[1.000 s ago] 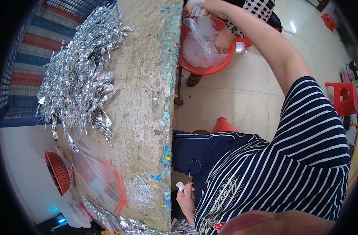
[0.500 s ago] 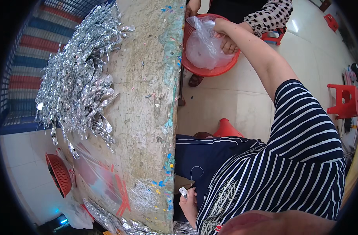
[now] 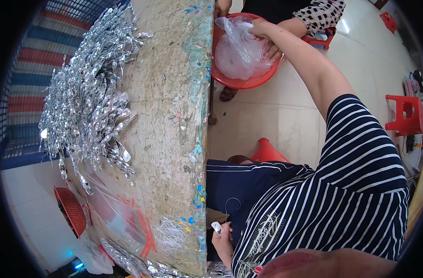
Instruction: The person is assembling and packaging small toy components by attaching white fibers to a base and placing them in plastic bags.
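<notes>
My left hand (image 3: 224, 237), low in the picture beside the table edge, is closed on a small shiny metal tag (image 3: 216, 227). A thin wire loop (image 3: 232, 204) rises from that hand. My right arm stretches to the top of the view, where my right hand (image 3: 258, 28) is closed at the gathered top of a clear plastic bag (image 3: 237, 55). The bag sits in a red plastic basin (image 3: 256, 84), its contents pale and hard to make out. Another person's hand (image 3: 272, 50) also touches the bag, and their other hand (image 3: 223, 7) is at the basin's far rim.
A large heap of silver metal pieces (image 3: 86, 97) covers one side of the worn table (image 3: 160, 139). White thread (image 3: 171, 231) lies tangled near red tape strips (image 3: 145, 231). A red basket (image 3: 72, 211) stands beyond the table. Red stools (image 3: 406, 116) are on the floor.
The whole view has shifted slightly, moving the table and basin left. The other person's hand has shifted a little at the bag. My left hand keeps its place and hold.
</notes>
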### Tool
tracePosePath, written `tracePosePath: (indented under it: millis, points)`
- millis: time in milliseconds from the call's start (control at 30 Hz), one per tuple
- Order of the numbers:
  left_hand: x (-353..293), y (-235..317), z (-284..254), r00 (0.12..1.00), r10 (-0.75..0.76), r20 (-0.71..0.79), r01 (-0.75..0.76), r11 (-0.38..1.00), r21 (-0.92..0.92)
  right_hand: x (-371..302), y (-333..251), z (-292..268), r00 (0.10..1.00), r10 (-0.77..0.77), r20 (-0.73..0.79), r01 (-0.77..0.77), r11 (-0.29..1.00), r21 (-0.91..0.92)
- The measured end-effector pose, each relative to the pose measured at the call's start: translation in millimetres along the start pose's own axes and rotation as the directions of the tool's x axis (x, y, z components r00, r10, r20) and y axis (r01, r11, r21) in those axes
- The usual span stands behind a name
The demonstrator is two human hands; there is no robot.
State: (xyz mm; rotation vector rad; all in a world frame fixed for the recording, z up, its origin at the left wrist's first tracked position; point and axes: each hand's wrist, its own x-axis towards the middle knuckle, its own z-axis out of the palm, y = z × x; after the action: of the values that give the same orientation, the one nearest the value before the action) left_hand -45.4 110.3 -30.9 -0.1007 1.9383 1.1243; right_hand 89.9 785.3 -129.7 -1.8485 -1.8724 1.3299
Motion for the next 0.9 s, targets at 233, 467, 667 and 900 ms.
tracePosePath:
  millis: [233, 467, 667, 900]
  points:
    - [1, -8, -5, 1.0, -0.001, 0.012, 0.002, 0.999, -0.035, 1, -6, 1, 0.998, -0.011, -0.057, 0.007, 0.997, -0.076]
    - [1, -8, -6, 1.0, 0.007, 0.022, -0.007, 1.0, -0.023, -14, -7, -1, 0.998, 0.034, -0.061, -0.021, 0.98, 0.198]
    - [-3, -4, -3, 1.0, -0.022, 0.002, 0.022, 0.999, -0.039, -11, 1, 3, 0.99, 0.09, 0.104, -0.124, 0.911, 0.393]
    - [-1, -4, -2, 1.0, -0.008, 0.008, 0.009, 0.999, -0.038, -23, 5, -2, 0.996, 0.044, 0.083, -0.066, 0.956, 0.284]
